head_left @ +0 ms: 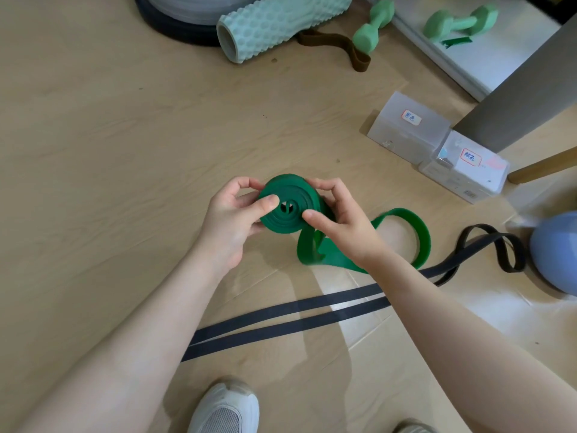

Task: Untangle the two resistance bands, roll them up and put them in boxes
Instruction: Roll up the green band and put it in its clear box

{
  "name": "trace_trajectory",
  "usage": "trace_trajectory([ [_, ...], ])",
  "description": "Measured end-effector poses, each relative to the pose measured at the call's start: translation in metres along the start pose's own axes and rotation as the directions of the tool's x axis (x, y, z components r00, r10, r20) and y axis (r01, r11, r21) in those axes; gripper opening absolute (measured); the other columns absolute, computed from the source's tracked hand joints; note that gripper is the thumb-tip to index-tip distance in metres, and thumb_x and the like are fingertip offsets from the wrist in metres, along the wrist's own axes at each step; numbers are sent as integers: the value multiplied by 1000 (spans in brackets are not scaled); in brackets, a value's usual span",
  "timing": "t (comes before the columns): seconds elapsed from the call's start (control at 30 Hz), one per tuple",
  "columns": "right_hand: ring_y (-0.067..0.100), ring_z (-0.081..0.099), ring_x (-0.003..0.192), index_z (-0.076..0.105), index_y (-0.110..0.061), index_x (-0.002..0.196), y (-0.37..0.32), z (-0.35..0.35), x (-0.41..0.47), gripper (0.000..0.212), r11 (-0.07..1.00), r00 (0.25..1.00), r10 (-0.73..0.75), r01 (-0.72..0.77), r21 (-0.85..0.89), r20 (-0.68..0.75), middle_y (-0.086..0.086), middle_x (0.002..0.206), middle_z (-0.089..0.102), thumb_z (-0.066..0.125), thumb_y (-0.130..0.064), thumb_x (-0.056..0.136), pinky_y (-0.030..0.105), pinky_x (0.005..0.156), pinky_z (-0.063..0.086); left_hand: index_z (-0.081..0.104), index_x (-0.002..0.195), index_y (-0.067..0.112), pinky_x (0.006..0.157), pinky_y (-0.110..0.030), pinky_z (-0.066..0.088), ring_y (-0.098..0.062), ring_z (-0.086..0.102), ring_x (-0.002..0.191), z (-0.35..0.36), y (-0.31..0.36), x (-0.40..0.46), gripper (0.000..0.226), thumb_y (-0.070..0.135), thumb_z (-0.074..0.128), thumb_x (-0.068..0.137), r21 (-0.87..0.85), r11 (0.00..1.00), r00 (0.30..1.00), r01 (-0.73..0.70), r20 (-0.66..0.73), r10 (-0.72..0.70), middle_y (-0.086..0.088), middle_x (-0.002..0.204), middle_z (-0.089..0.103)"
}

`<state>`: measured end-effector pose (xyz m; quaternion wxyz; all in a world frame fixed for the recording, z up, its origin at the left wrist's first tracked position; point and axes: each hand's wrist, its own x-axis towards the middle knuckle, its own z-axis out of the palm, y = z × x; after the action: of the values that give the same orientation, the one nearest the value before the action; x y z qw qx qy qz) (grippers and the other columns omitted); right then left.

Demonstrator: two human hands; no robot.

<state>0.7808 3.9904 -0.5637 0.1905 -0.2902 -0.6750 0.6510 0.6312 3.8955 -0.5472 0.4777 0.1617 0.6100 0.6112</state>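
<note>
A green resistance band (288, 205) is partly wound into a flat coil held up in front of me. My left hand (232, 220) grips the coil's left side, thumb on its face. My right hand (338, 218) pinches the right side, thumb on the face. The band's loose tail (420, 235) loops down onto the floor to the right. A black resistance band (281, 320) lies stretched out on the floor below, its far end looped at the right (487, 245). Two translucent labelled boxes (409, 129) (465, 173) stand at the right.
A mint foam roller (274, 23), a brown band (337, 42) and two green dumbbells (373, 25) (459, 23) lie at the back. A blue ball (554, 254) sits at the right edge, with a grey furniture leg (524, 98) behind the boxes. My white shoe (226, 407) is below.
</note>
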Motion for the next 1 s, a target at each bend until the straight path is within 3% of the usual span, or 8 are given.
trace_trajectory([
  [0.13, 16, 62, 104, 51, -21, 111, -6, -10, -3, 26, 992, 999, 43, -43, 119, 2, 3, 112, 62, 52, -5, 91, 30, 92, 51, 48, 91, 14, 67, -31, 58, -19, 70, 84, 7, -6, -3, 18, 3, 61, 84, -59, 995, 996, 80, 45, -77, -8, 95, 70],
  [0.27, 13, 63, 105, 56, -25, 109, -3, -27, -14, 27, 990, 985, 141, -143, 13, 96, -3, 112, 63, 52, -6, 91, 28, 91, 52, 50, 94, 9, 86, -35, 53, -23, 63, 94, 3, -11, -2, 19, 7, 65, 82, 331, 934, 948, 136, 231, -220, -8, 98, 64],
  [0.37, 9, 61, 107, 55, -30, 110, -7, -37, -19, 29, 984, 975, 160, -146, -97, 156, -8, 114, 62, 52, -8, 91, 24, 92, 50, 52, 100, 17, 89, -29, 46, -14, 61, 97, 7, -8, -1, 30, 19, 72, 77, 510, 855, 940, 99, 234, -248, 0, 103, 65],
  [0.5, 7, 60, 107, 54, -29, 113, -11, -44, -19, 30, 977, 960, 168, -132, -168, 222, -9, 114, 61, 53, -9, 92, 24, 94, 49, 52, 111, 22, 74, -24, 55, -11, 68, 86, 21, -4, -2, 37, 15, 70, 79, 506, 858, 921, 90, 285, -264, 1, 99, 69],
  [0.63, 25, 64, 97, 42, -34, 108, -6, -46, -19, 28, 981, 968, 184, -170, -93, 169, 10, 106, 62, 55, -16, 91, 44, 89, 52, 61, 96, 20, 55, -12, 49, 0, 68, 69, 31, -2, -5, 22, 8, 68, 80, 425, 895, 932, 135, 253, -261, 3, 92, 69],
  [0.77, 24, 62, 91, 48, -25, 98, -2, -47, -19, 17, 987, 990, 128, -121, -103, 63, 3, 102, 59, 59, -25, 85, 49, 85, 52, 61, 91, 21, 63, -20, 54, -11, 68, 83, 35, -8, -6, 23, 6, 71, 76, 305, 936, 965, 175, 134, -224, 0, 96, 69],
  [0.9, 21, 63, 102, 49, -22, 103, -1, -47, -22, 26, 993, 986, 115, -118, 15, 123, 7, 114, 60, 62, -18, 81, 36, 85, 55, 61, 102, 14, 70, -28, 55, -16, 68, 88, 36, -11, -7, 28, 9, 71, 76, 201, 962, 978, 182, 67, -199, -2, 97, 70],
  [1.0, 15, 65, 97, 54, -27, 102, 0, -43, -24, 26, 992, 991, 117, -120, 50, 57, 6, 112, 62, 60, -7, 85, 27, 81, 54, 58, 108, 13, 79, -31, 55, -18, 67, 95, 34, -17, -9, 31, 9, 68, 80, 178, 967, 975, 184, 96, -203, -3, 103, 69],
])
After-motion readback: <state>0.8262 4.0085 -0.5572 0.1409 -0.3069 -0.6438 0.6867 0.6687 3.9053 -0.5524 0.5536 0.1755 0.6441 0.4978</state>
